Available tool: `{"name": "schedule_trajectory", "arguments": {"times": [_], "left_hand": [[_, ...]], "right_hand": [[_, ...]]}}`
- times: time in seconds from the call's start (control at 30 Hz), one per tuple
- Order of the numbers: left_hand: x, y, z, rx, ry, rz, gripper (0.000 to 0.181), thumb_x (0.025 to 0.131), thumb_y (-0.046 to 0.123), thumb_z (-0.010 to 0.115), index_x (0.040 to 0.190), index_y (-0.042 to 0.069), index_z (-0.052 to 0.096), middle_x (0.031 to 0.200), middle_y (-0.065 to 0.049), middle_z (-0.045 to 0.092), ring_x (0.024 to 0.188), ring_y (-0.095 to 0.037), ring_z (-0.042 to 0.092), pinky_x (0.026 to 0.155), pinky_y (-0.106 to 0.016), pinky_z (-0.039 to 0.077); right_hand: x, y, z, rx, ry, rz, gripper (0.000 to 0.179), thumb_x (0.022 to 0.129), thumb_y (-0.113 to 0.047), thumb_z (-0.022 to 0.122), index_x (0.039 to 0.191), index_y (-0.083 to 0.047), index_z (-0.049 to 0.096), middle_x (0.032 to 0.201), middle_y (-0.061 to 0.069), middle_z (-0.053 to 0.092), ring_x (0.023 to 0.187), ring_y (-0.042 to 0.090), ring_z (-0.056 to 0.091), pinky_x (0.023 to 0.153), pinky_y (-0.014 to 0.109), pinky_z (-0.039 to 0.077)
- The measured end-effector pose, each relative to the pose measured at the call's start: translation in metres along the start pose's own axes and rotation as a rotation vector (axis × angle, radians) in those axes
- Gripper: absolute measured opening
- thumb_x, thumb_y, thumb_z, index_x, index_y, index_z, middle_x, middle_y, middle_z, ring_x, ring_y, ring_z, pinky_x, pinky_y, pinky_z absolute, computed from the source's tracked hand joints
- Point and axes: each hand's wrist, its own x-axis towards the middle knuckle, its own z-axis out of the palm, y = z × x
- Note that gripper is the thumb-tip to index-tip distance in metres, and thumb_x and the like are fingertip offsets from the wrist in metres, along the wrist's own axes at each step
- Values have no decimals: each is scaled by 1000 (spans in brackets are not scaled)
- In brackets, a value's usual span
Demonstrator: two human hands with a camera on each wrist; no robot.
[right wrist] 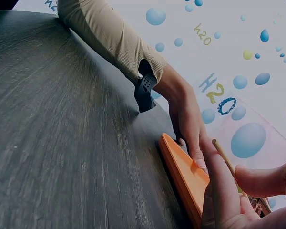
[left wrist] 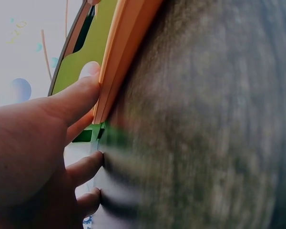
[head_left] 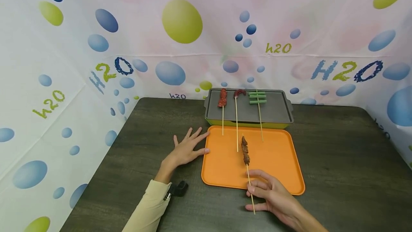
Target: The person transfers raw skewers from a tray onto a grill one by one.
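In the head view my right hand (head_left: pixel 270 194) pinches the bare stick of a brown meat skewer (head_left: pixel 245 151) between thumb and fingers. The meat end points away over the orange tray (head_left: pixel 222 174). My left hand (head_left: pixel 185 149) lies with fingers spread at the tray's left edge; its thumb (left wrist: pixel 83 88) touches the rim in the left wrist view. Behind the tray, a grill pan (head_left: pixel 280 108) bears a red meat skewer (head_left: pixel 222 98), a curled dark-red skewer (head_left: pixel 239 93) and a green vegetable skewer (head_left: pixel 257 97), their sticks reaching out over the tray.
All of this stands on a dark wood-grain table (head_left: pixel 334 160). A white curtain (head_left: pixel 225 20) with blue and green dots hangs right behind the grill pan and along both sides. A black strap device (head_left: pixel 178 189) sits on the left wrist.
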Motion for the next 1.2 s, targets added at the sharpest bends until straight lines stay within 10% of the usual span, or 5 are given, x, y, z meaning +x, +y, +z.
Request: {"name": "schedule_trajectory", "arguments": {"times": [0.57, 0.87, 1.2], "left_hand": [[-4, -4, 1, -7, 15, -4, 70, 102, 50, 61, 163, 29, 35, 170, -9, 19, 156, -42, 2, 101, -85, -14], [-3, -1, 0, -13, 10, 6, 70, 101, 49, 62, 163, 29, 35, 170, -9, 19, 156, -43, 1, 101, -84, -14], [-1, 0, 0, -13, 8, 7, 70, 101, 49, 61, 162, 28, 35, 170, -10, 19, 156, -43, 1, 101, -85, -14]], "right_hand": [[-19, -34, -7, -110, 65, -95, 52, 104, -11, 63, 153, -17, 44, 117, 7, 57, 99, 19, 60, 91, 59, 55], [-19, -62, -26, -205, 242, -145, 58, 103, -18, 65, 157, -23, 46, 122, 7, 60, 108, 23, 64, 88, 50, 58], [-7, -85, -56, -46, 382, -318, 32, 98, -10, 72, 126, -24, 75, 112, -6, 74, 100, 13, 73, 82, 37, 60]]}}
